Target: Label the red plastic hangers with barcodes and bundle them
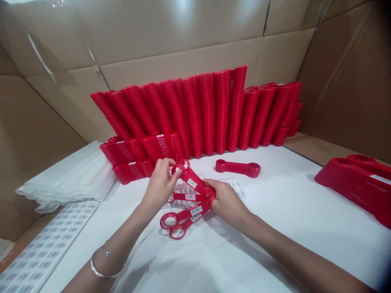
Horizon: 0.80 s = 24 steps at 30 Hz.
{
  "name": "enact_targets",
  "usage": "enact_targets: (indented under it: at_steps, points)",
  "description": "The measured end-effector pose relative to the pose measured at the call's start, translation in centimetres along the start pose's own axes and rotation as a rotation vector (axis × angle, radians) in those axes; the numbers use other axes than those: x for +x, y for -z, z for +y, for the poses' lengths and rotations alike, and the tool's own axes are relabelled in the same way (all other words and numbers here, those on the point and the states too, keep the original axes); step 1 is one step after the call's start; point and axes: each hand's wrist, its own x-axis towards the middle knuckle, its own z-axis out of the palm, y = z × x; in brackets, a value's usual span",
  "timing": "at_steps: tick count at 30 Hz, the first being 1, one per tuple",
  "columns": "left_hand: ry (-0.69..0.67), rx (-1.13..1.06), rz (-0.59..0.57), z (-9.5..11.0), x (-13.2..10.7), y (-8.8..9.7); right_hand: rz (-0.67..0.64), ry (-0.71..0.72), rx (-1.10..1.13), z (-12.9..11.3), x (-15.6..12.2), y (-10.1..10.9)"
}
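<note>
My right hand (227,199) is closed round the gathered ends of several flat red plastic strips with ring ends (183,214). They fan out to the left above the white table. White barcode labels (196,210) show on the strips. At the top of the fan, my left hand (160,181) pinches the ring end of the uppermost strip between thumb and fingers. Partly hidden under the fan lies a sheet of printed labels (238,188). Just behind my right hand, a short stack of matching red strips (238,167) lies on the table.
Tall stacks of red strips (192,118) line the back against cardboard walls (183,49). Bundled red strips (161,147) stand at their front left. White plastic bags (67,175) and a long label sheet (51,244) lie left; more red strips (354,183) lie right.
</note>
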Motion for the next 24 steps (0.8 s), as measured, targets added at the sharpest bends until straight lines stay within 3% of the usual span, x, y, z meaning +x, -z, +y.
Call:
enact_targets:
  at_steps: [7,14,16,20,24]
  points:
    - [0.084,-0.218,-0.052,-0.8,0.6,0.9,0.055,-0.02,0.044,0.0,0.2,0.4]
    - [-0.011,-0.477,-0.322,-0.8,0.5,1.5,0.122,-0.057,0.131,1.0,0.7,0.6]
    - [-0.03,-0.408,-0.29,-0.9,0.5,1.5,0.139,-0.064,0.14,1.1,0.9,0.7]
    - [0.071,-0.202,-0.113,-1.5,0.7,1.5,0.174,-0.062,0.15,0.9,1.0,0.9]
    - [0.082,-0.31,-0.195,-1.4,0.7,1.4,0.209,-0.049,0.138,1.0,1.0,1.0]
